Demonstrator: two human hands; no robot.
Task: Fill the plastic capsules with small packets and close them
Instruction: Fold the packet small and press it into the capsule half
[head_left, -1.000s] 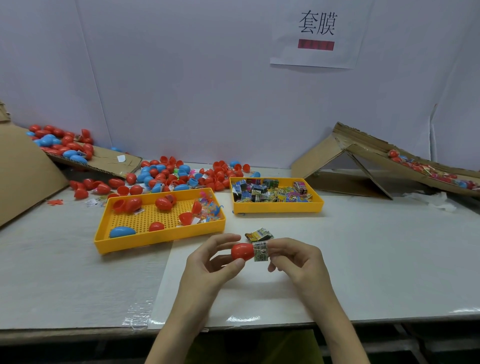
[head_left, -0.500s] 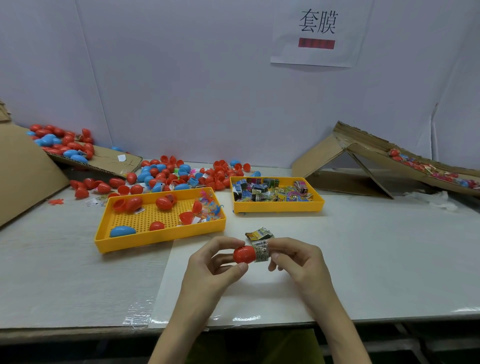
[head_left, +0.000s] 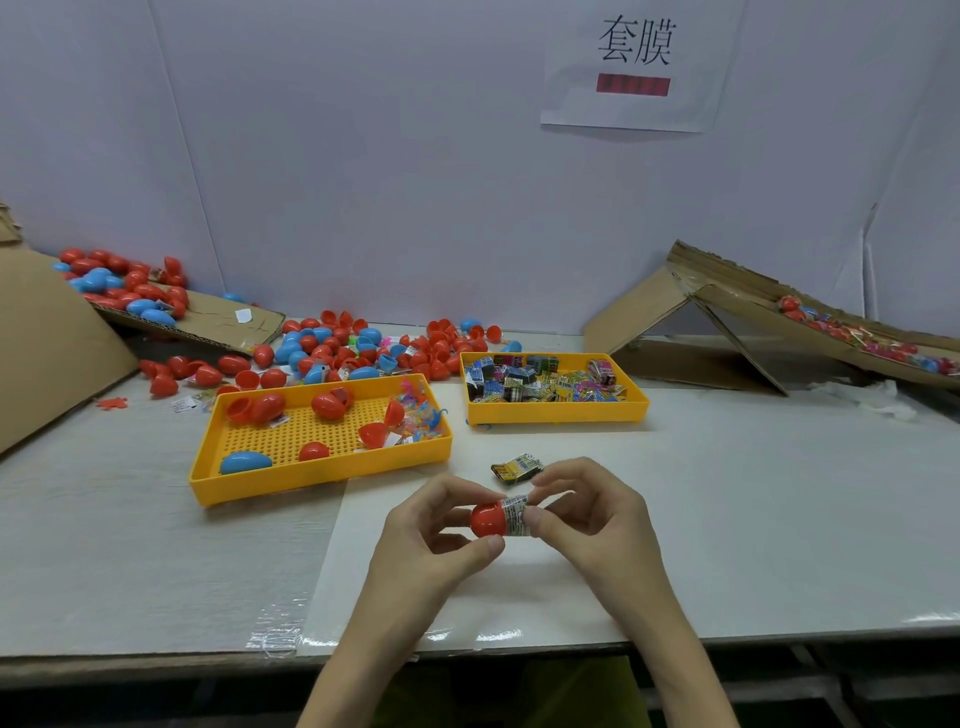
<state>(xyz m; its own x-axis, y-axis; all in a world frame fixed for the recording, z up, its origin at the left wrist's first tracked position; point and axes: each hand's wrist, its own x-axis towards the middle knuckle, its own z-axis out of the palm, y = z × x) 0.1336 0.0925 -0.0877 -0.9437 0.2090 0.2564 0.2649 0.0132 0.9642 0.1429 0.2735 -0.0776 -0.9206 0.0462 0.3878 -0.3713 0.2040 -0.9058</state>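
The wall sign (head_left: 635, 65) reads "套膜".

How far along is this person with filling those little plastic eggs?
Done: hard to say; the capsules on the cardboard ramp may be finished. In hand: the left hand holds a red capsule while the right hand pinches a packet at its open end; it is not closed yet. Left: a spare packet waits on the table, and many loose capsules lie behind the yellow tray.
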